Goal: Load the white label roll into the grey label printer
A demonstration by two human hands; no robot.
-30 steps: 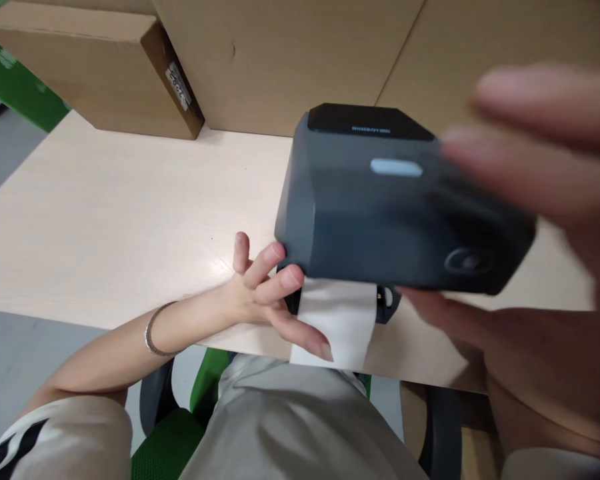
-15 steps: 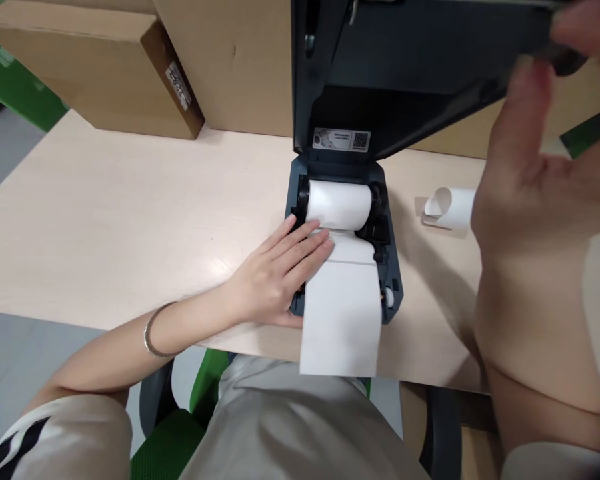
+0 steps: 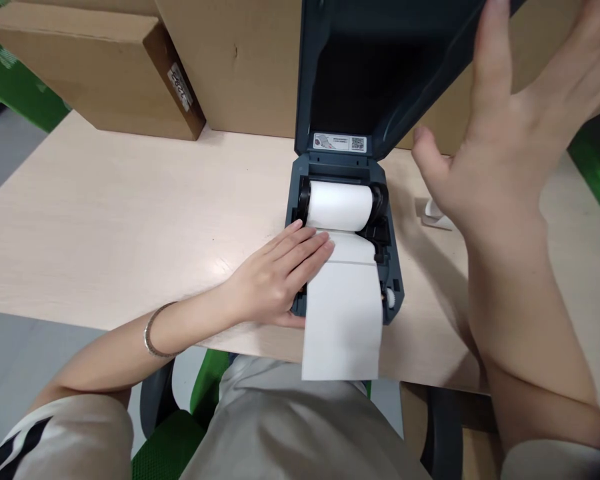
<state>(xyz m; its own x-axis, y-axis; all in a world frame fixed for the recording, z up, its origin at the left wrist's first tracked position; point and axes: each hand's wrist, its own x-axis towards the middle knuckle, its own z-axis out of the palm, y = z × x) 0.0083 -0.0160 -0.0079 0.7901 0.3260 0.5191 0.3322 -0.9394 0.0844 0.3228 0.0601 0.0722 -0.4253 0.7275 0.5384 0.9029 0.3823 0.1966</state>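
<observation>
Surface: a pale wood-grain table (image 3: 105, 227), with a closed cardboard box (image 3: 95, 67) at its far left and a larger cardboard panel (image 3: 240, 67) standing behind it. Grey floor (image 3: 10, 360) shows to the left, and a green chair (image 3: 165, 447) below the table's near edge.

The label printer (image 3: 392, 267) sits at the near edge of the table, in front of the person. Its lid (image 3: 370, 73) stands raised and carries a sticker (image 3: 339, 143) near the hinge. The paper roll (image 3: 339, 205) lies in the open bay. A paper strip (image 3: 343, 320) runs from it toward the person and hangs over the table edge.

The left hand (image 3: 270, 280) lies flat and open, fingers straight, with the fingertips on the strip just below the roll. The palm rests at the printer's left side. A bracelet (image 3: 153, 330) circles that wrist.

The right hand (image 3: 495, 160) is raised at the lid's right edge, open with fingers spread and gripping nothing. Contact with the lid cannot be confirmed. A curled paper scrap (image 3: 433, 215) lies on the table behind it, mostly hidden.

Against the earlier views: one second ago the lid was down over the bay and the left fingers were at the front slot. Half a second ago the lid was already up but tilted lower, and the scrap was in plain view. The left hand has not moved since then.
</observation>
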